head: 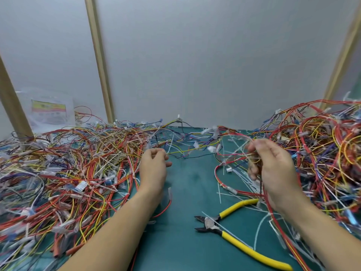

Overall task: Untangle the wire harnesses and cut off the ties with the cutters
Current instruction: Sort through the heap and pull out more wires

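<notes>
Free passage: a bare strip of tabletop (pixel 181 202) runs from the near edge toward the back panel (pixel 214 65). Left: a dense wire pile (pixel 68 173) covers the surface down to the near edge. Right: a taller wire heap (pixel 322 153). The cutters (pixel 211 223), handles spread, and loose cut ties (pixel 237 174) obstruct the strip's right half — strung wires (pixel 195 147) cross its far end.

- cutters (pixel 213 223): dull dark metal jaws, glossy yellow plastic-sleeved handles
- wires (pixel 68 173): smooth plastic insulation, slight sheen
- ties (pixel 242 178): thin white plastic, smooth
- mat (pixel 185 192): matt green, smooth
- bag (pixel 48 110): clear glossy plastic
- posts (pixel 99 59): matt tan, wood-like
</notes>
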